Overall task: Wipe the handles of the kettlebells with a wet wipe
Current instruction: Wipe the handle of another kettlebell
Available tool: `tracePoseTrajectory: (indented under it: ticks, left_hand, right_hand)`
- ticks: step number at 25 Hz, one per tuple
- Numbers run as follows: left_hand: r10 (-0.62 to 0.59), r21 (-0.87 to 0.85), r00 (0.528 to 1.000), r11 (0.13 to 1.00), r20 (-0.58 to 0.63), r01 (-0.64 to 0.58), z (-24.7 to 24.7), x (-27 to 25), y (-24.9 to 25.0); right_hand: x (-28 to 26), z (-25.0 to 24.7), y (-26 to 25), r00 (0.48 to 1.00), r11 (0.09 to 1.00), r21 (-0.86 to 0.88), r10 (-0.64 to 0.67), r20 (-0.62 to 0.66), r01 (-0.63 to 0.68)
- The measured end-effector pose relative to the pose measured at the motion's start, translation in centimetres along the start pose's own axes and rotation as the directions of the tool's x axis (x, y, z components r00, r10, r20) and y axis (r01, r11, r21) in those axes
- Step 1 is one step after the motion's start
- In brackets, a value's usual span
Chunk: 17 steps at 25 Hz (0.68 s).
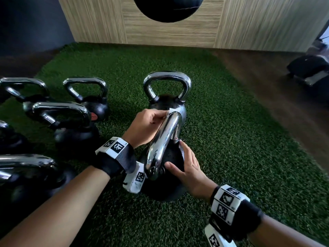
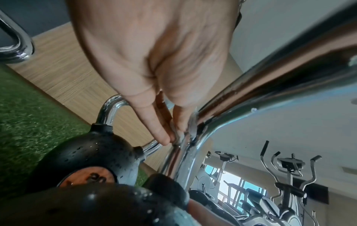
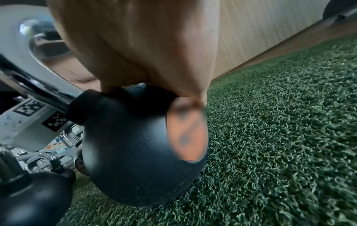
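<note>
My left hand point(image 1: 146, 125) pinches a largely hidden white wet wipe point(image 1: 171, 110) against the chrome handle point(image 1: 164, 139); my flat, relaxed right hand point(image 1: 188, 168) steadies the matte kettlebell point(image 3: 135, 145) on turf point(image 1: 231, 139).

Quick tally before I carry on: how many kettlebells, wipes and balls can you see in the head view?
Kettlebells: 7 – one being wiped, one behind it, five at the left
Wipes: 1, pinched in the left hand
Balls: 1, cut off at the top edge
Total: 9
</note>
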State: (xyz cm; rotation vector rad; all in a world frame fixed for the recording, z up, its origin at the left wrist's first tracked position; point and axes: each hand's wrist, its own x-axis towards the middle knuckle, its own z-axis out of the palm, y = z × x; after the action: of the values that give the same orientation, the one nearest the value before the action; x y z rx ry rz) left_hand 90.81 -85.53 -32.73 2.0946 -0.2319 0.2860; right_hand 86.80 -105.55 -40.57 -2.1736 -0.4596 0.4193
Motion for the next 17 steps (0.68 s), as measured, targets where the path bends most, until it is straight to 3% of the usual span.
tracePoseTrajectory:
  ticks: [7,10,17]
  left_hand:
    - [0.057,0.18,0.993,0.981,0.099,-0.074,-2.4,-0.2,2.1]
    - [0.015,0.176,0.99,0.984,0.143,-0.041,-3.6,-0.6,3.3]
    - [-0.088,0.259,0.993,0.964,0.075,0.066,-4.3,-2.8,5.4]
  right_hand:
    - [0.0,0.0,0.2,1.0,1.0,0.001,-0.017,-0.021,0.017]
    - [-0.1,0.1,0.3,0.999,0.999,-0.012,-0.031,-0.017,0.031]
    - [0.0,-0.2,0.5,0.999,0.999,-0.023,-0.047,0.009,0.047]
